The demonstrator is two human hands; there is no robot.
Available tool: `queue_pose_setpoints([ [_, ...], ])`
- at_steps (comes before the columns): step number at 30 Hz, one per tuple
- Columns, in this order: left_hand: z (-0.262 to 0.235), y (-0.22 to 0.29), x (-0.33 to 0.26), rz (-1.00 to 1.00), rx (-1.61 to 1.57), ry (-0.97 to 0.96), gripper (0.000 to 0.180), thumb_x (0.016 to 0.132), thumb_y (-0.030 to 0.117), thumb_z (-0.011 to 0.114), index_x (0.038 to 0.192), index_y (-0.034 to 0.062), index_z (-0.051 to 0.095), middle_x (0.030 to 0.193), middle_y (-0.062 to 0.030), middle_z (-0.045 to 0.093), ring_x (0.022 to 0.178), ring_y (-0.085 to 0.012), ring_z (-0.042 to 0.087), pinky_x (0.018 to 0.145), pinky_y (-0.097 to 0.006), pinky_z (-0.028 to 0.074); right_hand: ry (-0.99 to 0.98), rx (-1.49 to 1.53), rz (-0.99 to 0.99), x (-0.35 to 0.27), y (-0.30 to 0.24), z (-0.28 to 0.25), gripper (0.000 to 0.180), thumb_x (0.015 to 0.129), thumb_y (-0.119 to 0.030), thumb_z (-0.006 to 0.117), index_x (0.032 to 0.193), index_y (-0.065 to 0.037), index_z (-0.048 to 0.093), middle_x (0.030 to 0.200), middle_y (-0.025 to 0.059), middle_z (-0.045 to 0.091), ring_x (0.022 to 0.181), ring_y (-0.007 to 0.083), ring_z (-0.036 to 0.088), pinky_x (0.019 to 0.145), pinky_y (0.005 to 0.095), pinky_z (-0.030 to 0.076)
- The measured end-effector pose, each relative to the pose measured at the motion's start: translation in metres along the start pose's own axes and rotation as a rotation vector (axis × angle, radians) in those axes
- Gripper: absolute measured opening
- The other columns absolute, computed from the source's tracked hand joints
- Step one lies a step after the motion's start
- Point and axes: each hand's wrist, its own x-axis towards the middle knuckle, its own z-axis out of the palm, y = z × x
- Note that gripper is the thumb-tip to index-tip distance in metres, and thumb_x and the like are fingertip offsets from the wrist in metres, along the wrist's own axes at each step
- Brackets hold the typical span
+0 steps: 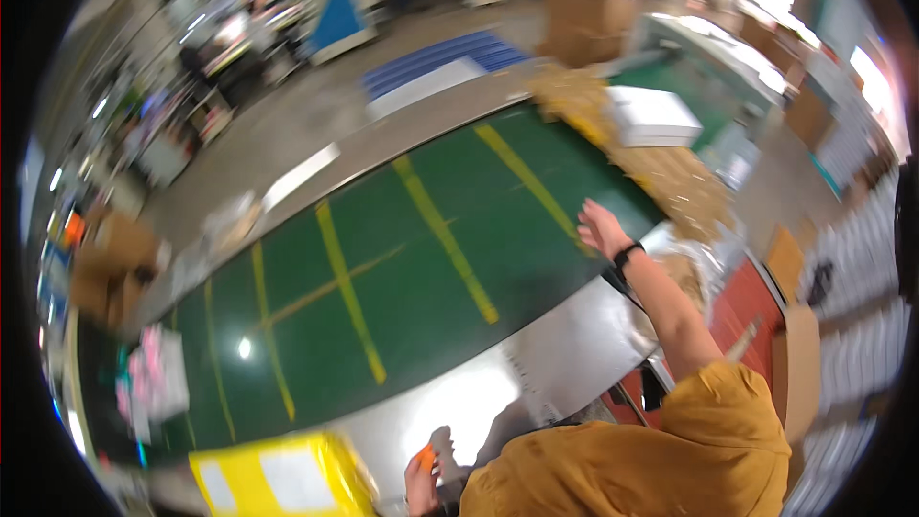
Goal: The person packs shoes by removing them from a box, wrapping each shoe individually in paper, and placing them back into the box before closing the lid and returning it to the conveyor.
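Observation:
My right hand (601, 228) reaches over the right part of a green conveyor belt (383, 258) marked with several yellow strips. Its fingers are stretched out and a little apart, with nothing seen in them; a dark band circles the wrist. Low in the picture, my left hand (421, 486) is closed round a small orange object (426, 458) whose kind I cannot make out. That hand is beside the shiny metal edge (459, 412) of the belt, just right of a yellow package (287, 479) with white labels.
A white box (654, 117) rests on brown wrapped material (584, 101) at the belt's right end. Stacked cartons (589, 0) stand behind it. A pink and white bundle (153, 378) lies at the belt's far left. Blue pallets (440, 59) lie on the floor beyond.

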Motion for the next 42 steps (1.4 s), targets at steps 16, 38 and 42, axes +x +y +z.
queue_pose_setpoints([
  [16,-0.142,0.05,0.057,0.289,0.045,-0.095,0.038,0.099,0.021,0.055,0.13,0.0004,0.057,0.14,-0.0094,0.052,0.126,-0.017,0.049,0.106,-0.031,0.038,-1.366,-1.415,-0.452,-0.201,0.273,0.298,0.049,0.078,-0.027,0.071,0.119,-0.002,0.062,0.125,0.0266,0.05,0.111,0.0418,0.053,0.094,0.0464,0.045],
  [38,-0.652,0.328,0.28,0.317,0.783,0.81,0.064,0.085,0.027,0.07,0.135,-0.0041,0.046,0.119,-0.0232,0.061,0.11,-0.0359,0.06,0.092,-0.041,0.048,-1.139,-1.693,-0.785,-0.178,0.365,0.699,0.093,0.074,-0.05,0.075,0.149,-0.016,0.033,0.156,0.0285,0.013,0.14,0.0563,0.011,0.113,0.0626,0.017],
  [42,-0.7,0.348,0.344,0.38,1.011,0.963,0.069,0.083,0.024,0.068,0.139,-0.004,0.038,0.124,-0.0289,0.056,0.116,-0.0433,0.053,0.1,-0.047,0.041,-1.095,-1.719,-0.554,-0.171,0.396,0.722,0.111,0.07,-0.072,0.065,0.153,-0.011,0.024,0.157,0.0284,0.009,0.142,0.057,0.0,0.112,0.067,0.006],
])
